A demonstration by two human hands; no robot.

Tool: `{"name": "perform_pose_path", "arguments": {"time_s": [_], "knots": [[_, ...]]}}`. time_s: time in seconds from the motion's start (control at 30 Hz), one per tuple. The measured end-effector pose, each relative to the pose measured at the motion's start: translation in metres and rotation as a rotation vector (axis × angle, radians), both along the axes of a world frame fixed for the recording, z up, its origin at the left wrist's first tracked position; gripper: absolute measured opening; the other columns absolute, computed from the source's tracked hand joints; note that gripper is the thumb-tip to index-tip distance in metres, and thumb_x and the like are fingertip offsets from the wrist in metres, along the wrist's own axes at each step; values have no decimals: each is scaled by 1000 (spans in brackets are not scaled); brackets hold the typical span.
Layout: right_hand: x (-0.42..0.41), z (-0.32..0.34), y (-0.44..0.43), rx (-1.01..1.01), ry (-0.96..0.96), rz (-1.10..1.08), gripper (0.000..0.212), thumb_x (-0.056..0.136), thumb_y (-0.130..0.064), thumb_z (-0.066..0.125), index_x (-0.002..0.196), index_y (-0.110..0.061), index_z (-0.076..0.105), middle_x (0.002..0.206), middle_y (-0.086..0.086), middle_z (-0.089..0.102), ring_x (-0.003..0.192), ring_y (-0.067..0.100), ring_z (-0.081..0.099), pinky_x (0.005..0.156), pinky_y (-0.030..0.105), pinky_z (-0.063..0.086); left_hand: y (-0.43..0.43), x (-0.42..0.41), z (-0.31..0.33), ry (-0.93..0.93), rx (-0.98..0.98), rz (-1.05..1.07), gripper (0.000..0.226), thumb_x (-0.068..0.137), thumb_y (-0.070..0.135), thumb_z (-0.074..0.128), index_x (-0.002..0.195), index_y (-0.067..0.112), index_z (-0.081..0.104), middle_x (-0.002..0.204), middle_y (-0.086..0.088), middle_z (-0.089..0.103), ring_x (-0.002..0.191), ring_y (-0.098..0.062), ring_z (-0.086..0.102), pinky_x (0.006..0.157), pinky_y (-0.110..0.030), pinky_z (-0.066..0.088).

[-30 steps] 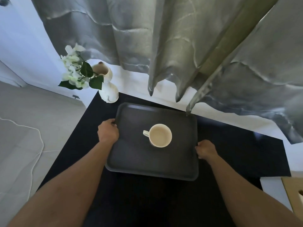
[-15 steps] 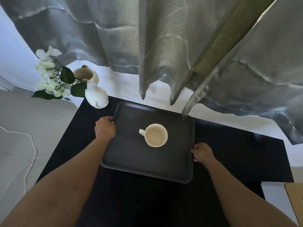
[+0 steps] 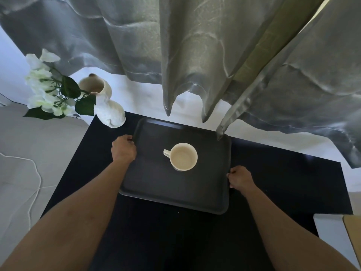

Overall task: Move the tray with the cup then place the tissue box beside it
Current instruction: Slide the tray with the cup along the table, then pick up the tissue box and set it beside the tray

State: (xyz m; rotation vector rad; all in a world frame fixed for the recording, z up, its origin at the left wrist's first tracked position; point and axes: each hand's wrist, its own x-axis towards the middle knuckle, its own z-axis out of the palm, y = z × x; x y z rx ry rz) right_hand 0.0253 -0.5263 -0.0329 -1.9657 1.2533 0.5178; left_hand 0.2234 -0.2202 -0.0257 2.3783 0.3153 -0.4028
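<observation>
A dark grey tray (image 3: pixel 156 184) lies on the black table (image 3: pixel 283 182), its far edge close to the wall. An empty cream cup (image 3: pixel 182 156) stands upright near the tray's middle, handle pointing left. My left hand (image 3: pixel 123 149) grips the tray's left rim near the far corner. My right hand (image 3: pixel 239 179) grips the right rim nearer to me. A tan object (image 3: pixel 354 237), cut off at the right edge, may be the tissue box; I cannot tell.
A white vase (image 3: pixel 109 110) with white flowers (image 3: pixel 45 89) stands at the table's far left corner, close to the tray. Grey curtains (image 3: pixel 195 55) hang over the tray's far edge. A white cable (image 3: pixel 35 184) runs across the floor on the left.
The tray and both hands sit slightly farther left and toward the wall in the view than a second ago; the camera has also shifted. Both grips are unchanged.
</observation>
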Motion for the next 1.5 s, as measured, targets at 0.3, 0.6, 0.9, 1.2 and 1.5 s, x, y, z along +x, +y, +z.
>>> {"name": "perform_pose_path", "arguments": {"time_s": [0.3,0.6,0.9,1.2,1.5], "knots": [[0,7,8,-31,-16,0,18,92,-9,55,109,-2,58,104,16,64,89,30,64,71,36,50,-2,0,-6,-30,4,-7,36,94,8,45,126,9,61,126,-17,65,120,-38,56,101,-43,43],[-3,28,24,-37,-55,67,19,92,-9,50,110,-5,48,106,15,56,82,25,53,52,28,35,2,-11,2,-49,48,-126,46,94,19,50,139,7,47,136,-20,55,129,-39,47,106,-51,40],[-6,72,26,-132,-178,125,32,95,-20,46,66,-13,56,69,6,57,60,18,52,57,31,41,-26,-26,47,-208,-15,-311,31,97,24,45,116,10,65,108,-16,71,105,-37,64,90,-43,47],[-52,128,7,-215,-254,122,31,96,-17,47,68,-10,60,70,7,60,66,19,58,63,30,40,-78,-68,105,-263,-43,-598,33,95,31,42,96,12,68,97,-11,74,89,-32,66,77,-38,52],[-113,157,-34,-294,-293,47,37,97,-23,41,65,-9,54,67,6,52,61,20,48,54,29,33,-162,-137,141,-328,-62,-837,33,93,35,47,87,10,68,90,-15,71,84,-36,63,74,-40,51]]}}
